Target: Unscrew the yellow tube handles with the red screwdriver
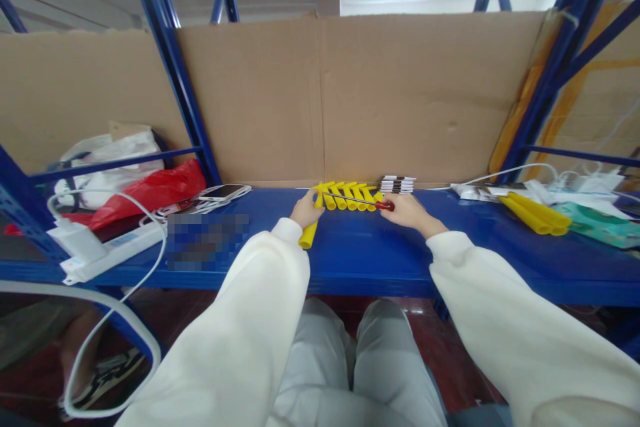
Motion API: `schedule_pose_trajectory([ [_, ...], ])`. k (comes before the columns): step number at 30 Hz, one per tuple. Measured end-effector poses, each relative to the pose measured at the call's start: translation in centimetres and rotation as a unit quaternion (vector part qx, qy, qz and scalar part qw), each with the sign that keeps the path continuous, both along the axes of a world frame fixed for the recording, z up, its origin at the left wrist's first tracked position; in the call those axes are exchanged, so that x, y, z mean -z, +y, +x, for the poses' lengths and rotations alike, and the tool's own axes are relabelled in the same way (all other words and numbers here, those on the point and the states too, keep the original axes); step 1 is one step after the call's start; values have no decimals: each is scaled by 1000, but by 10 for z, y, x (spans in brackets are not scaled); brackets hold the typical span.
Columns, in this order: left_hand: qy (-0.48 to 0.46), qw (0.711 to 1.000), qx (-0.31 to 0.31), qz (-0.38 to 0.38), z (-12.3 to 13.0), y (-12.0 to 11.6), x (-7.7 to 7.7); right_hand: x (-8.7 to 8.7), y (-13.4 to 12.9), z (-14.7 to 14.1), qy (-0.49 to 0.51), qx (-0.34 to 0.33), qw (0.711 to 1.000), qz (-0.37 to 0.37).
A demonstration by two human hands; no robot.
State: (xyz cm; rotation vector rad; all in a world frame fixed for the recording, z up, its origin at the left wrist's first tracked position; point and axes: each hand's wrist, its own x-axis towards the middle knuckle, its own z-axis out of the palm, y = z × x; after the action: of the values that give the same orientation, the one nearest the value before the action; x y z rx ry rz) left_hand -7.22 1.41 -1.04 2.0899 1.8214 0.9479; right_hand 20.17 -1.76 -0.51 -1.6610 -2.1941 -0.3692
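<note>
My left hand [306, 209] is closed around a yellow tube [309, 236], whose wide open end sticks out below the fingers. My right hand [409, 212] grips a screwdriver by its red handle [387, 205]. Its thin shaft [353, 198] points left, reaching the yellow piece at my left fingertips; whether the tip touches it is too small to tell. Behind the shaft, several more yellow tubes [351, 203] lie side by side in a slanted row, with narrow crossing parts at their far ends. Just beyond my right hand sits a small stack of white-and-black pieces [397, 184].
A blue shelf top [370, 250] carries everything, backed by a cardboard sheet [410, 93]. At left are a power strip [115, 252], a phone [220, 193] with cables and a red bag [150, 193]. More yellow tubes [536, 215] and a green packet [603, 223] lie at right.
</note>
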Motion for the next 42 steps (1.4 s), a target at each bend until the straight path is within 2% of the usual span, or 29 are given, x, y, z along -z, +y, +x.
schedule_pose_trajectory([
  [7, -11, 1000, 19, -19, -1, 1, 0, 2, 6, 4, 26, -17, 999, 19],
  [12, -15, 999, 30, -20, -2, 2, 1, 4, 8, 5, 40, 5, 999, 3],
  [18, -20, 999, 33, -13, -1, 1, 1, 4, 6, 5, 24, 18, 1000, 0],
  [30, -41, 999, 32, -7, -4, -1, 5, 1, 3, 3, 19, -15, 1000, -2],
  [42, -43, 998, 38, -15, -2, -3, 3, 0, 3, 3, -17, 15, 999, 25],
])
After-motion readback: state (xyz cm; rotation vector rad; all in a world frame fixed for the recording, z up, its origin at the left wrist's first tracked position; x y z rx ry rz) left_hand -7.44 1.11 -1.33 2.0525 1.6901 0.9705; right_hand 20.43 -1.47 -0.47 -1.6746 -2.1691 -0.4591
